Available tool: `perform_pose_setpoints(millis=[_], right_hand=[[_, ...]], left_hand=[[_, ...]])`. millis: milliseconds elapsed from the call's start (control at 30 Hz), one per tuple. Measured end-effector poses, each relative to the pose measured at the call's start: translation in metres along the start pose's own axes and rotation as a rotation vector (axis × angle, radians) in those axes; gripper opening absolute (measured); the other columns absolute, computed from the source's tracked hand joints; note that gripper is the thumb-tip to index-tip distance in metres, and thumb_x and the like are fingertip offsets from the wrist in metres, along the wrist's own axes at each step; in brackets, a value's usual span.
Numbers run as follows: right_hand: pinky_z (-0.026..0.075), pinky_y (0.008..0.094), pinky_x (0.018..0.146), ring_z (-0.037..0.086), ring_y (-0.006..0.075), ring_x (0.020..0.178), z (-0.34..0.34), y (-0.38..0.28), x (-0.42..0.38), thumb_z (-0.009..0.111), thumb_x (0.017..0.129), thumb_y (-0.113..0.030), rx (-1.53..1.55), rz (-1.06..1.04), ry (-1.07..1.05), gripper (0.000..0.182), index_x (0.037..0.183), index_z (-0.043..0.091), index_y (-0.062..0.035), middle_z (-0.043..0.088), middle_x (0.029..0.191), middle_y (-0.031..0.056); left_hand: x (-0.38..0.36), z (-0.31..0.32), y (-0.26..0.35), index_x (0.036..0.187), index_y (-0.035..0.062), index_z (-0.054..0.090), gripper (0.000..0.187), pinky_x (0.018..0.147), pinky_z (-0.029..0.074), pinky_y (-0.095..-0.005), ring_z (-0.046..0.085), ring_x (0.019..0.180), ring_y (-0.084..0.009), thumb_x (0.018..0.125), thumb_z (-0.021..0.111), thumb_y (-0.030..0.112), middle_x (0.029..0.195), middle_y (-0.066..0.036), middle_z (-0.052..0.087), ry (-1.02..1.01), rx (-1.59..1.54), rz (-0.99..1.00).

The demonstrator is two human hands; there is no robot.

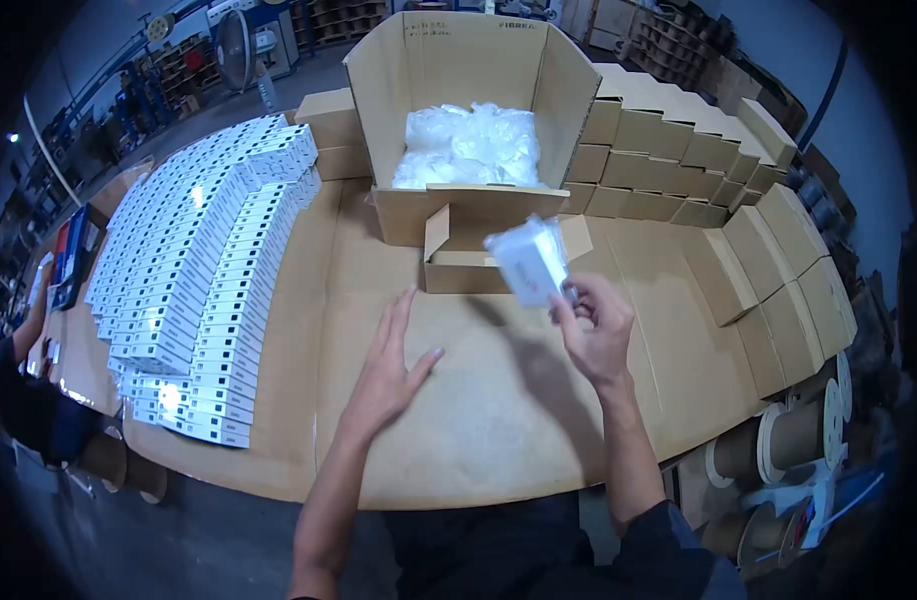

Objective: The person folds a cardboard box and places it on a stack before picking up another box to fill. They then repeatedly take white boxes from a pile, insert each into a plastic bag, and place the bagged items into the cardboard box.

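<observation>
Between the thumb and fingers of my right hand [597,322] is a clear plastic bag [531,262] with something flat and white inside, held tilted above the table. Past it stands a small open cardboard box [469,277] with its flaps spread. My left hand [391,362] hovers over or rests on the cardboard-covered table [469,430], fingers apart and holding nothing; contact cannot be made out. Behind the small box, a large open carton [479,60] contains a heap of clear plastic bags [469,145].
Stacked white boxes [194,250] in long rows fill the table's left side. Brown cardboard boxes [669,150] are piled at the back right, with more brown boxes [784,290] at the right edge. Cable spools [779,440] stand below right. Another person's arm [34,320] shows at far left.
</observation>
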State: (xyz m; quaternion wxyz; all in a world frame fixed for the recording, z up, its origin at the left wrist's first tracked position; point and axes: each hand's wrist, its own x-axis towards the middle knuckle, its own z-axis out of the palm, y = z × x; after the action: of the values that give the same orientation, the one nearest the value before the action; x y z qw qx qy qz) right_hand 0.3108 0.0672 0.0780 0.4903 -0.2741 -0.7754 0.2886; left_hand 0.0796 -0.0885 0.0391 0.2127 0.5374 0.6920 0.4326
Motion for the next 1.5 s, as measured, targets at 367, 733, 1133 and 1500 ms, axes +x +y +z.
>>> perform_pose_setpoints(millis=[367,733,1133,1500], right_hand=[[0.063,0.0342,0.057,0.069,0.0268,0.070,0.035,0.055,0.037,0.072,0.089,0.001,-0.332,-0.066,0.185,0.016,0.104,0.066,0.0009,0.063,0.089,0.0150],[0.051,0.0504,0.069,0.063,0.0434,0.076,0.056,0.088,0.044,0.073,0.086,-0.002,-0.565,-0.006,0.104,0.011,0.088,0.064,0.0030,0.061,0.090,0.0229],[0.047,0.0503,0.097,0.059,0.0425,0.112,0.065,0.051,0.038,0.066,0.093,-0.007,-0.723,0.068,0.068,0.023,0.114,0.064,0.0028,0.060,0.122,0.0228],[0.049,0.0449,0.095,0.061,0.0400,0.107,0.222,-0.033,0.122,0.055,0.087,0.009,0.040,-0.325,-0.200,0.038,0.124,0.058,0.0014,0.062,0.115,0.0233]], left_hand=[[0.063,0.013,-0.023,0.164,0.0152,0.019,0.094,0.099,0.047,-0.0553,0.064,0.108,-0.0423,0.089,0.075,0.025,0.138,-0.022,0.056,-0.123,0.687,0.130],[0.063,0.023,-0.029,0.163,0.0220,0.028,0.091,0.111,0.023,-0.0776,0.045,0.130,-0.0416,0.087,0.077,0.032,0.146,-0.016,0.047,0.106,0.960,0.198],[0.076,-0.015,-0.060,0.158,0.0188,0.039,0.080,0.110,0.039,-0.0580,0.054,0.121,-0.0300,0.086,0.074,0.023,0.130,-0.014,0.055,0.180,0.865,0.411],[0.167,-0.156,-0.121,0.141,-0.0045,0.047,0.058,0.105,0.046,-0.0449,0.053,0.124,-0.0375,0.088,0.064,0.010,0.132,-0.022,0.054,0.521,0.747,0.317]])
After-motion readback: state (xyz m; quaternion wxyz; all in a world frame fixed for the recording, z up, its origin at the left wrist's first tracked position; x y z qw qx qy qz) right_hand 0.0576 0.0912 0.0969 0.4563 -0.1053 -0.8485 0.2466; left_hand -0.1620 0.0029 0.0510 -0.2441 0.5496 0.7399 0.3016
